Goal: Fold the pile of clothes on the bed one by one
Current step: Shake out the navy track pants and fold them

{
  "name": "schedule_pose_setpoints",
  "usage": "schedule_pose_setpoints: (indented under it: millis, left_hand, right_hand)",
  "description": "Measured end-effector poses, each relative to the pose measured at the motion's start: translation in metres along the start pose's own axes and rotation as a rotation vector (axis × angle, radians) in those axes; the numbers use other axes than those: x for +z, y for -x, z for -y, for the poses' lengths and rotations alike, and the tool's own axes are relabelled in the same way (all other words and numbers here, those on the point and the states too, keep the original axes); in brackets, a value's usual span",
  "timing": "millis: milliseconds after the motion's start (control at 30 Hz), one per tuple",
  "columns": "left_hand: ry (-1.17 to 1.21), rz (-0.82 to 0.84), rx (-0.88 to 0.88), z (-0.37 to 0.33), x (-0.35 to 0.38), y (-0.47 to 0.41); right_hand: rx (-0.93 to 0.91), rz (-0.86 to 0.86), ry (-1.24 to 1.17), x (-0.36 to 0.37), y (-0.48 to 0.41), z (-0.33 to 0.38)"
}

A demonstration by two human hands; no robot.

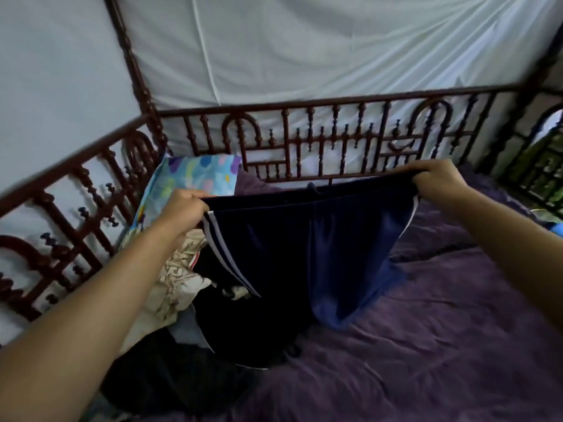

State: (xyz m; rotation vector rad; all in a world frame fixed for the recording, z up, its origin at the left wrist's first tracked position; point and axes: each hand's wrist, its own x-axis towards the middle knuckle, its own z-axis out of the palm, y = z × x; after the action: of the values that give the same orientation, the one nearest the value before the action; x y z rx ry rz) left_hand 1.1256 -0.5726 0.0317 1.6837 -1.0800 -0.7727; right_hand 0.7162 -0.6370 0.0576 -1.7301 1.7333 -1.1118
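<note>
You've got the navy shorts (pixel 304 245) up by the waistband, one corner per hand. Left hand (pixel 185 205): fingers curled, pinching the left corner just above the white side stripes. Right hand (pixel 438 181): fingers curled over the right corner, gripping it. It sits a bit higher in view and closer to the bed rail (pixel 335 138) than the left.

The waistband is pulled fairly taut, running left to right between your hands. The rest hangs down toward you, so the long axis runs from your hands down to the bed. The lower hem seems to brush the purple sheet (pixel 441 345). On the left side I can't tell where the shorts end against the black garment (pixel 243 330).

The pile of clothes (pixel 179 284) is under and beside your left forearm: a crumpled cream piece on top, dark pieces nearer you, a patterned pillow (pixel 195 178) behind. Bare sheet lies to the right, under your right arm.

Judgement: you're straightening this item before the fold. The task looks early, with the pile not yet folded and no folded stack in view. The next move likely turns on that left-right span: either bring the left corner across to the right one, leg onto leg, or swing everything right and lay it flat. Your right hand is nearer the open sheet. The hem could drag pile pieces along.
</note>
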Motion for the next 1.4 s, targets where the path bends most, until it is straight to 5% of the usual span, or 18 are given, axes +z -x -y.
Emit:
schedule_pose_setpoints:
  millis: [300,567,833,1100,1400]
  left_hand:
    - [0.201,-0.261,0.208,-0.173,-0.02,0.025]
    - [-0.021,-0.152,0.298,-0.271,0.004,0.003]
    - [-0.149,0.211,0.056,-0.194,0.205,-0.046]
    - [0.06,0.631,-0.19,-0.162,0.441,-0.034]
    - [0.189,0.746,-0.239,-0.155,0.719,0.054]
  right_hand:
    - [-0.218,0.031,-0.152,-0.149,0.034,0.088]
    - [-0.143,0.258,-0.483,-0.214,0.047,0.103]
    - [0.273,0.467,-0.292,-0.175,0.053,-0.073]
    - [0.641,0.177,-0.401,-0.21,0.096,-0.233]
    - [0.893,-0.216,-0.446,-0.323,0.085,-0.432]
